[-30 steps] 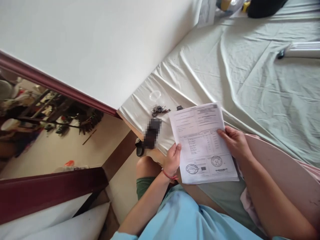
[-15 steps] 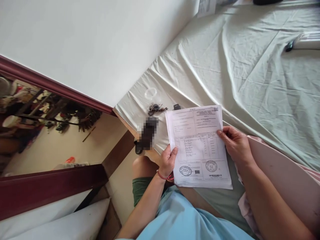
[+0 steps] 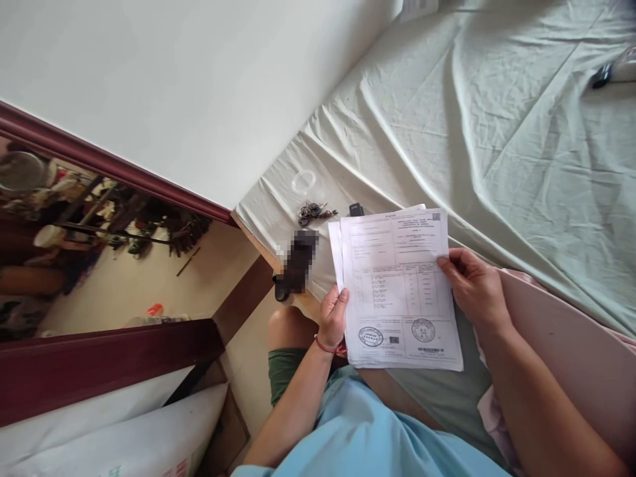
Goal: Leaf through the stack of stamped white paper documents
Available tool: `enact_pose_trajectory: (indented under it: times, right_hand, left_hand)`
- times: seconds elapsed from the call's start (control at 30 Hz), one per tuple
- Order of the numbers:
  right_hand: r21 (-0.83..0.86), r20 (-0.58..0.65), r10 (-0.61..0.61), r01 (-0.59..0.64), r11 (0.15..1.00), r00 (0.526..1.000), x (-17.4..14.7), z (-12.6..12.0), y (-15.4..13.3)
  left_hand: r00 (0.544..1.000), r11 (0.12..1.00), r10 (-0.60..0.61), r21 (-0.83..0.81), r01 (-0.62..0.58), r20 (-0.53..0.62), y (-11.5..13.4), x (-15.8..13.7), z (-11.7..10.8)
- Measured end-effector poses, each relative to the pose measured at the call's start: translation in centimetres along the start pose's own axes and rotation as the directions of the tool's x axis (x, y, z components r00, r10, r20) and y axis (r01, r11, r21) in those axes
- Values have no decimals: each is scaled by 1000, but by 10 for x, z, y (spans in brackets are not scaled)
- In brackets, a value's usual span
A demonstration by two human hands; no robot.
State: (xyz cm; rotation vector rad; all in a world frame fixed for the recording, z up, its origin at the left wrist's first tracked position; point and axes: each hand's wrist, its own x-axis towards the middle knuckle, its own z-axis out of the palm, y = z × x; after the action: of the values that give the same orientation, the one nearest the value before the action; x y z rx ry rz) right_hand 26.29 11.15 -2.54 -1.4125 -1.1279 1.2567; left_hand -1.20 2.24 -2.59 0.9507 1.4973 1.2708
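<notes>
Though uneven, papers (image 3: 401,291) between grips (image 3: 332,317) (image 3: 476,286)

stamps (image 3: 371,337) and print (image 3: 381,291) on the papers (image 3: 432,291), lettering (image 3: 181,468) on the sack (image 3: 149,430): unreadable.

Keys (image 3: 311,212) on cloth (image 3: 412,132), left of papers (image 3: 397,291)

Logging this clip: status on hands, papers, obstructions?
Left hand, right hand gripping papers by opposite edges. Top sheet stamped, offset from those beneath. Keys lie beyond; nothing covers the stamps.
</notes>
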Motion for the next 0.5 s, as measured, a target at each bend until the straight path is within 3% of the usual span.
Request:
enact_pose_trajectory:
  times: [0.13,0.27,0.4,0.5]
  right_hand:
    - [30,-187,-70,77,997,980,1,1,-4]
    - [148,-335,-73,129,981,939,3,-1,-9]
    - [141,-319,-17,65,988,947,5,-2,-9]
    - [135,-262,42,-6,991,964,5,-3,-6]
  left_hand:
    - [999,995,-50,-90,49,-10,-1,0,1]
    - [999,999,-41,-27,40,-27,0,1,-1]
    - [996,985,56,168,-43,-74,5,3,-2]
    - [996,976,69,211,-55,-60,8,4,-2]
